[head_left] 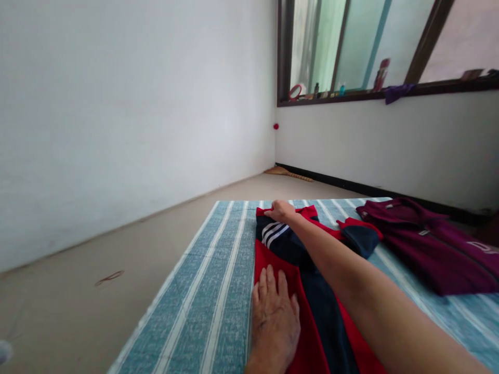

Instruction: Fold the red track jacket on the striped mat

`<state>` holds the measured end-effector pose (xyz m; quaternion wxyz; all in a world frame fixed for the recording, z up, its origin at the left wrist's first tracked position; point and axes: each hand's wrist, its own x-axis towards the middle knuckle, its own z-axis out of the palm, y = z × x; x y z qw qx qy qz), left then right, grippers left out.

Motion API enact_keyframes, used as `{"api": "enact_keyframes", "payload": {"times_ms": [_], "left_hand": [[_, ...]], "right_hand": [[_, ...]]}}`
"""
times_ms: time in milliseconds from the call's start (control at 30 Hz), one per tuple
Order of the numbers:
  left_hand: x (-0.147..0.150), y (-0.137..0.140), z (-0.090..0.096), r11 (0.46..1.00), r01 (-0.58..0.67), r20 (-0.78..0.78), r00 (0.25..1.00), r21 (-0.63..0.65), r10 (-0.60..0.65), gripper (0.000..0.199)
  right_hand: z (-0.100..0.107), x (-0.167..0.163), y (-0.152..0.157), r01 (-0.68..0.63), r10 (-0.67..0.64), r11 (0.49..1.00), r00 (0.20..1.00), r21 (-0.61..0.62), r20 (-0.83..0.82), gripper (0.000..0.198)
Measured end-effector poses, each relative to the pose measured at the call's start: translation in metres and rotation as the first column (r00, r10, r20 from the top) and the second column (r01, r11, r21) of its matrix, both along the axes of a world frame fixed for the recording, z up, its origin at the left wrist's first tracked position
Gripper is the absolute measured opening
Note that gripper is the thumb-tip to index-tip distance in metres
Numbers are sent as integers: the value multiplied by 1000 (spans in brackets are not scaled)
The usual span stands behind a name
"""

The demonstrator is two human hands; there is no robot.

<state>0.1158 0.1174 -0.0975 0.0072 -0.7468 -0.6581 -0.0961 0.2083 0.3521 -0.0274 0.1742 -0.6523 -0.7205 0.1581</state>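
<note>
Red-and-navy garment [322,306], white-striped
Left hand [275,322] lies flat on it, right hand [281,211] grips its far edge; maroon jacket [432,254] bears white "D", rest cropped.

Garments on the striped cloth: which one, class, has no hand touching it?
The maroon garment, at the picture's right. The red-and-navy garment differs: the left hand lies flat on it and the right hand grasps its far end.
</note>
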Motion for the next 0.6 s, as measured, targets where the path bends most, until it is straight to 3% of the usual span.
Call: {"api": "enact_keyframes", "payload": {"times_ms": [133,367,467,600], "left_hand": [[-2,3,3,1000,5,-71,997,-8,-5,51],[-3,8,8,999,-6,-157,988,-34,0,53],[-2,10,13,997,-27,-166,986,-71,15,53],[-1,11,18,995,-28,-194,981,-92,10,53]], "right_hand": [[6,42,-18,33,-32,999,988,-8,150,31],[3,181,-59,313,-278,948,906,-62,320,33],[-12,217,-71,327,-280,936,916,-130,286,32],[-32,229,-76,299,-276,936,951,-185,142,30]]}}
